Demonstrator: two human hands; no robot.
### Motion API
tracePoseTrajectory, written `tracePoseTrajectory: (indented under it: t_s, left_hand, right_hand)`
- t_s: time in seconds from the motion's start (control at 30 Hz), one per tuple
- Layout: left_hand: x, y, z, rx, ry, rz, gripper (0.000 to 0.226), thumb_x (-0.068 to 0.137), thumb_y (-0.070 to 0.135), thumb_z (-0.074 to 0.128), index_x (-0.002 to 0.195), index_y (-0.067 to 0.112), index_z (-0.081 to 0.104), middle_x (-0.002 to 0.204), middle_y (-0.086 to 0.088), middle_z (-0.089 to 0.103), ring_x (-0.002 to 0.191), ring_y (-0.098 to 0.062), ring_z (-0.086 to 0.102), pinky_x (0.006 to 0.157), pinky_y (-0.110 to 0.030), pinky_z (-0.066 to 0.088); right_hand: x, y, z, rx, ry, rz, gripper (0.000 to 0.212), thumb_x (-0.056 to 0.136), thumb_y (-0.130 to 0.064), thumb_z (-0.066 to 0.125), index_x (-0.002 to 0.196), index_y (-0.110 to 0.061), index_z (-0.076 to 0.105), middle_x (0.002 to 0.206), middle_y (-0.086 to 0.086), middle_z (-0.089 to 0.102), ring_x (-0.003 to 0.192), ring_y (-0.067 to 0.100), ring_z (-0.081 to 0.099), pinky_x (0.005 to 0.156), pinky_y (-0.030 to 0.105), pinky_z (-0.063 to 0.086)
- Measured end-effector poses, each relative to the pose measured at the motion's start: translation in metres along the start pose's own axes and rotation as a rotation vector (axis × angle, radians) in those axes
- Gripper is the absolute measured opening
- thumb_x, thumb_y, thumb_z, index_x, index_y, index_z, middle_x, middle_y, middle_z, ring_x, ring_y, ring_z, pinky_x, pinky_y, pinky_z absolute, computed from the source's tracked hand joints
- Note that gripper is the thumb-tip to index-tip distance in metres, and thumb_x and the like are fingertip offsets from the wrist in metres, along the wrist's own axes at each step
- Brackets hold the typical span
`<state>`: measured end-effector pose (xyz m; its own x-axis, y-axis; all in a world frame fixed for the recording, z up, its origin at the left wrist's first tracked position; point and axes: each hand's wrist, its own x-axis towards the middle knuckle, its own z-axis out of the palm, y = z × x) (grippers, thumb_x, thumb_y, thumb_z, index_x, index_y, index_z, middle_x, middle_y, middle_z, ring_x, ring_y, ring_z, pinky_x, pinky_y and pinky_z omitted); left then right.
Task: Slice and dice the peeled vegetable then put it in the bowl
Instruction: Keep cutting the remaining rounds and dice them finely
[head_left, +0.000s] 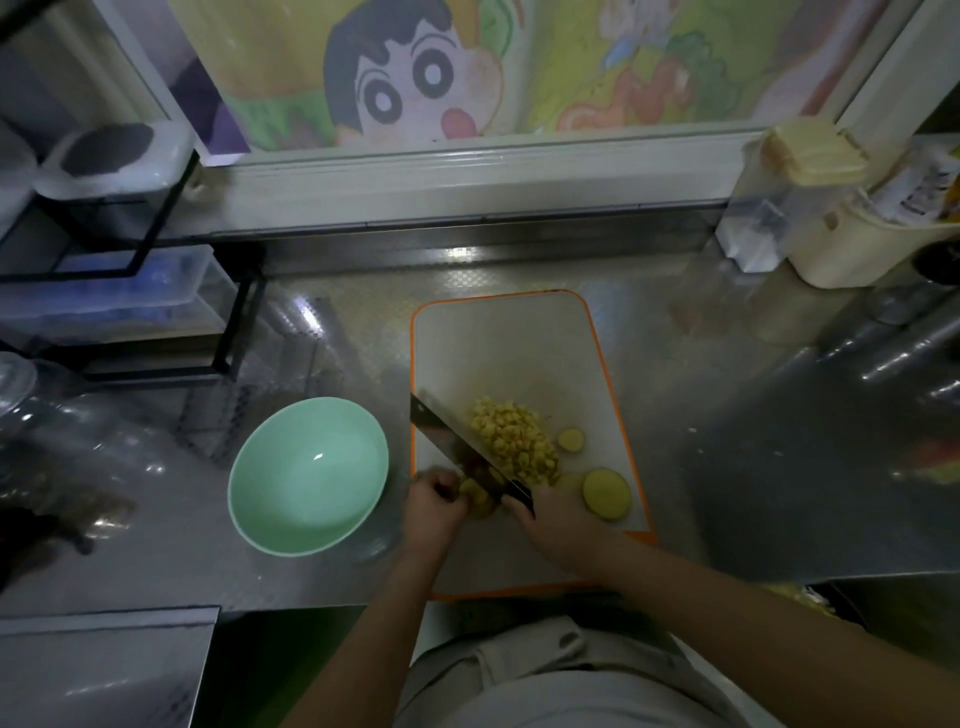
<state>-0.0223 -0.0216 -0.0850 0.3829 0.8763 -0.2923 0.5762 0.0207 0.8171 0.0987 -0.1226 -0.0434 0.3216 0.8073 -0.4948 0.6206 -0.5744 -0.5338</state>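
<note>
Reaches both forearms (374, 623) in over steel worktop (337, 338), onto orange-edged cutting board (498, 343). Has green bowl (309, 475) just left of board, empty, probably for easy scooping. Clenches right grip (550, 519) round knife (452, 436) handle; pinches vegetable chunk (479, 498) steady under blade with left grip (434, 501). Beyond blade, diced pile (517, 441) heaped clear of the cut; two slices (607, 493) right, undiced. Shows no legible writing.

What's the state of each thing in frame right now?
bowl: empty.
cutting board: flat, carrying all the vegetable.
diced pile: heaped on the cutting board.
round slices: two, uncut, lying flat.
knife: blade down beside the diced pile.
right hand: grips the knife handle.
left hand: fingers curled on the vegetable piece.
vegetable piece: partly hidden, not yet diced.
</note>
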Motion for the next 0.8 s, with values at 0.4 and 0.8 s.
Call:
tracePoseTrajectory:
  t_s: [0.4,0.8]
  left_hand:
    - [-0.001,-0.002,-0.002,0.033,0.02,0.026,0.03,0.073,-0.002,0.068,0.062,0.017,0.048,0.068,-0.004,0.051,0.069,-0.018,0.049,0.057,-0.021,0.034]
    - [-0.013,-0.001,0.001,-0.022,0.092,-0.005,0.011,0.081,0.004,0.066,0.077,0.008,0.056,0.075,-0.006,0.055,0.072,-0.018,0.051,0.051,-0.008,0.034]
  right_hand:
    - [0.004,-0.004,-0.016,0.146,0.018,-0.042,0.045,0.099,-0.038,0.042,0.06,-0.018,0.034,0.056,0.0,0.036,0.049,0.014,0.035,0.046,0.026,0.024]
    - [-0.018,0.0,-0.017,0.127,0.095,0.009,0.045,0.097,-0.042,0.045,0.062,-0.015,0.042,0.057,-0.001,0.041,0.05,0.011,0.04,0.045,0.021,0.026]
